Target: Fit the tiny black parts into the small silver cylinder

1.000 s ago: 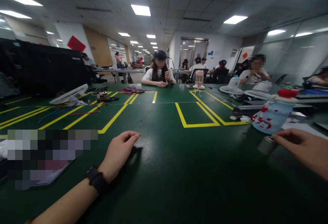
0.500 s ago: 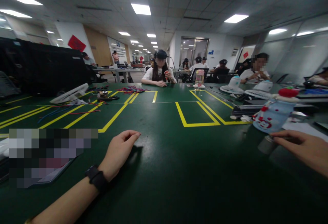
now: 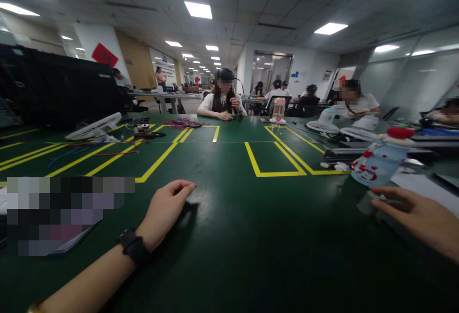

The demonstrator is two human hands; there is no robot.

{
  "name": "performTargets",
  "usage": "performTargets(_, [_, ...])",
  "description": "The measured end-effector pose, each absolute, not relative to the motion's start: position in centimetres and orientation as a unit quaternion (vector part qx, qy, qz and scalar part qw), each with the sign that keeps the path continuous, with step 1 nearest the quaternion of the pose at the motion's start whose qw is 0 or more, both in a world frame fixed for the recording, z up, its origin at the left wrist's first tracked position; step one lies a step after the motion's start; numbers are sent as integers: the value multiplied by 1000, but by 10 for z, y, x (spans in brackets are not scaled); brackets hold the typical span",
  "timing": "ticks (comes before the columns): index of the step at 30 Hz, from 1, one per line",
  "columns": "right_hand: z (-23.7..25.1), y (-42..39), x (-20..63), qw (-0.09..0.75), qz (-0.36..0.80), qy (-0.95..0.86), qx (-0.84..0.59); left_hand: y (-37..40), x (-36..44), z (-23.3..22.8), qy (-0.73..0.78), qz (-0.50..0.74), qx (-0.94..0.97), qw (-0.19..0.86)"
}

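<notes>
My left hand (image 3: 168,210), a black watch (image 3: 133,247) on its wrist, is over the green table (image 3: 251,241). Thumb and forefinger press together at the tips; whatever may be between them cannot be made out. On the right, my right hand (image 3: 412,210) pinches a small grey cylinder-like piece (image 3: 366,204), partly hidden by the fingers and blurred. A shiny bit shows at its top, between thumb and forefinger. Just behind that hand stands a light blue bottle (image 3: 376,162) with a red cap and red and white pictures.
Yellow tape lines (image 3: 281,174) mark the table. Wires (image 3: 184,123) and a white fan part (image 3: 95,126) lie at the far left; two white fans (image 3: 324,122) stand far right. A pixelated area (image 3: 68,215) covers something near left. A person (image 3: 222,100) sits opposite.
My right hand and the grey piece have shifted slightly left, and the piece now shows less clearly. My left hand keeps its pinch. The view has turned a little.
</notes>
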State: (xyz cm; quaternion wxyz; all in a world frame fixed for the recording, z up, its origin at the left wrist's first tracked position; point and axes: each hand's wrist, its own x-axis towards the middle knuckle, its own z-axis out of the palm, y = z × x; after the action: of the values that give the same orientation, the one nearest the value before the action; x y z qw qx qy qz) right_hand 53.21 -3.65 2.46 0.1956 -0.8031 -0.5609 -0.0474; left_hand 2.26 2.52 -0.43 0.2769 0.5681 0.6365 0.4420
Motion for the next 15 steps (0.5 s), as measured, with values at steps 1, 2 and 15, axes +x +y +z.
performTargets(1, [25,-37,524,195,-43,-554,-808,25,23,-5,634,444,570,275])
performTargets(2, [25,-38,512,201,-25,-550,-810,26,23,-5,632,447,571,272])
performTargets(15, [6,-38,281,287,207,-842,-407,20,28,-1,596,393,646,269])
